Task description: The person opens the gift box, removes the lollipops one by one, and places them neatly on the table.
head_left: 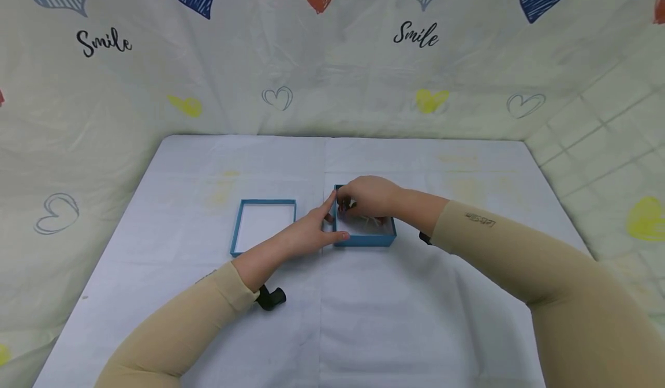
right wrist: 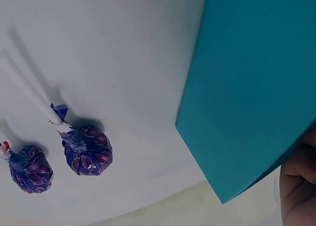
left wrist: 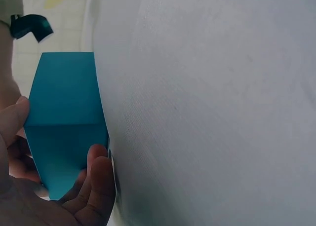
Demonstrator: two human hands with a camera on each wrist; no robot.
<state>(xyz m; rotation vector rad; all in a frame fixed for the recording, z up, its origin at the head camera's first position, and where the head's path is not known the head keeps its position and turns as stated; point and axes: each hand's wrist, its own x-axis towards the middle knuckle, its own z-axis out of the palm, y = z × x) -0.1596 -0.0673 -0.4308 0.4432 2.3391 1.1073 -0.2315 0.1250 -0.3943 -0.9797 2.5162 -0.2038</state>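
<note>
A blue open box [head_left: 365,241] stands right of the table's middle. My left hand [head_left: 312,232] rests against its left side and front corner, thumb along the front wall, fingers mostly straight. From the right, my right hand [head_left: 371,196] reaches over the rim with curled fingers and pinches a small dark lollipop [head_left: 345,204], mostly hidden. Pale sticks [head_left: 371,222] show faintly under that hand inside the box. In the right wrist view, a purple-wrapped lollipop [right wrist: 88,151] and a second lollipop [right wrist: 31,169] lie on the white cloth beside the box.
The shallow blue lid [head_left: 236,226] lies inner side up to the left of the box, close to my left wrist. A white cloth [head_left: 322,330] covers the table. Behind it hangs a printed curtain [head_left: 343,64]. Black wrist cameras [head_left: 272,298] sit under the sleeves.
</note>
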